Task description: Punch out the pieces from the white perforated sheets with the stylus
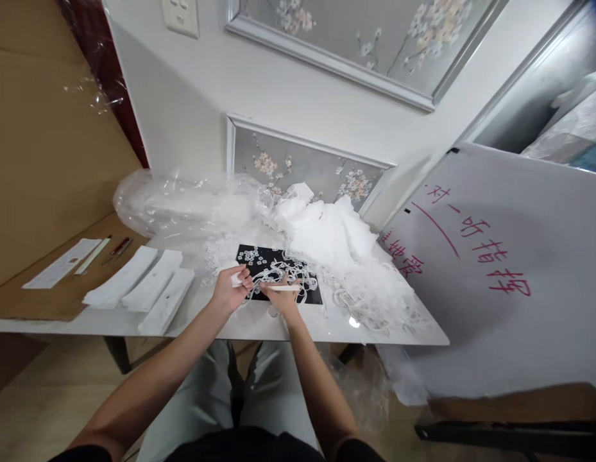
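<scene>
- Now at the near edge of the white rectangular tabletop, both bare hands over the front of a black rectangular mat.
- Left hand: fingers curled shut, pinching a small white folded piece between thumb and fingertips, just beside the mat's left edge.
- Right hand: fingers closed around a slim white stick-like tool, held roughly level and pointing left; palm resting at the mat's front edge.
- Between the 2 hands, a tangle of thin white cord loops lying on the mat, touching both hands.
- Toward the mat's far left corner, a scatter of tiny white pieces; too small to tell what kind.
- Right of the mat, a heap of white lacy fabric spilling toward the table's right corner, with more cord loops at its near side.
- Behind and left, a crumpled clear plastic bag against the wall.
- Left of the hands, 3 flat white paper packets laid side by side at a slant.
- Farther left, on a brown cardboard sheet: a white paper slip and a red pen.
- Leaning at the right, a white board with red handwritten characters.
- Against the wall behind the table, a silver-framed flower picture.
</scene>
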{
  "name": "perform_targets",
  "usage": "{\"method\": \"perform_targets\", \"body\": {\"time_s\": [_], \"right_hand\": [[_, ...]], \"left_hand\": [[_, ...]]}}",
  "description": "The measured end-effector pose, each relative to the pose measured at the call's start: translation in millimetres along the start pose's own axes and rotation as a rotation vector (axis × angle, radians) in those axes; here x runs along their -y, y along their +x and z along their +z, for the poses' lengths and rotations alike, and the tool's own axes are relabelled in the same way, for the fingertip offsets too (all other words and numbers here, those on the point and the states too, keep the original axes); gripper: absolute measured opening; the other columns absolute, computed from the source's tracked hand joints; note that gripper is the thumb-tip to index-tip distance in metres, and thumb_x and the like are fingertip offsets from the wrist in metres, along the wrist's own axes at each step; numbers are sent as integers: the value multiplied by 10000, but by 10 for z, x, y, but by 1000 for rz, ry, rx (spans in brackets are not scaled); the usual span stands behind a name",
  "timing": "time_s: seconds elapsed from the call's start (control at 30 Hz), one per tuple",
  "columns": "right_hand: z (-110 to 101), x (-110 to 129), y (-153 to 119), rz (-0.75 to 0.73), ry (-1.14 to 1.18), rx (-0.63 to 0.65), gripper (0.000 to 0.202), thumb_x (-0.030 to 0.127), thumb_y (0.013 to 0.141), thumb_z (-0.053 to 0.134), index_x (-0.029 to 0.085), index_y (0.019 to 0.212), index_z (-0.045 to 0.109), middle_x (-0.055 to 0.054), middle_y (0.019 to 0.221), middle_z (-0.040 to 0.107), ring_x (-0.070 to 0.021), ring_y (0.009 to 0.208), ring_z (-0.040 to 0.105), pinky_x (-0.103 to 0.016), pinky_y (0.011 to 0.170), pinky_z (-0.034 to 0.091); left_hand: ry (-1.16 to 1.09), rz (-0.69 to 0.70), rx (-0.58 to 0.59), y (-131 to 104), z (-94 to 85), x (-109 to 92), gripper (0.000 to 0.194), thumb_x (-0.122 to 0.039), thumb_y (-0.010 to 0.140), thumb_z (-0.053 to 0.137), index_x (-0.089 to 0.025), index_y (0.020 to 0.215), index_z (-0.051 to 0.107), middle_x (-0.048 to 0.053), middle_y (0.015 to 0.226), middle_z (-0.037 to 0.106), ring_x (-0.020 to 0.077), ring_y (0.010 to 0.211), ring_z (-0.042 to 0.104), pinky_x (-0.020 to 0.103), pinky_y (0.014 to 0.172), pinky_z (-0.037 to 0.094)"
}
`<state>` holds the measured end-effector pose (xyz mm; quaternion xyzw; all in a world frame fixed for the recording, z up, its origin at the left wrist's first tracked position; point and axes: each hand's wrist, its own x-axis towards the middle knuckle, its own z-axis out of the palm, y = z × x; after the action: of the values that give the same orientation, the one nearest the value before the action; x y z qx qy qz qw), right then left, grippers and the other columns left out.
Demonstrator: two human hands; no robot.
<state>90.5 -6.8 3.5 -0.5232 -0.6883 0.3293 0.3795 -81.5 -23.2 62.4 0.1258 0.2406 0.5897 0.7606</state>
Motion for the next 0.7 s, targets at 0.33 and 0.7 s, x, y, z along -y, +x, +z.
{"method": "perform_targets", "body": {"time_s": [0.33, 0.7], "right_hand": [[-250, -225, 90, 77, -70, -232, 269, 453, 797, 550, 226, 752, 686, -61, 808, 722, -267, 866, 651, -385, 782, 491], [-1308, -52, 481, -7, -69, -309, 373, 502, 783, 561, 156, 823, 692, -78, 811, 709, -201, 736, 606, -313, 679, 469]], "left_hand": [[-89, 31, -41, -95, -132, -305, 239, -66, 751, 547, -191, 648, 372, -45, 551, 345, 92, 447, 402, 233, 463, 352], [-146, -33, -11, -56, 34, -341, 240, -39, 763, 506, -196, 658, 358, -41, 550, 338, 100, 438, 389, 245, 450, 337]]}}
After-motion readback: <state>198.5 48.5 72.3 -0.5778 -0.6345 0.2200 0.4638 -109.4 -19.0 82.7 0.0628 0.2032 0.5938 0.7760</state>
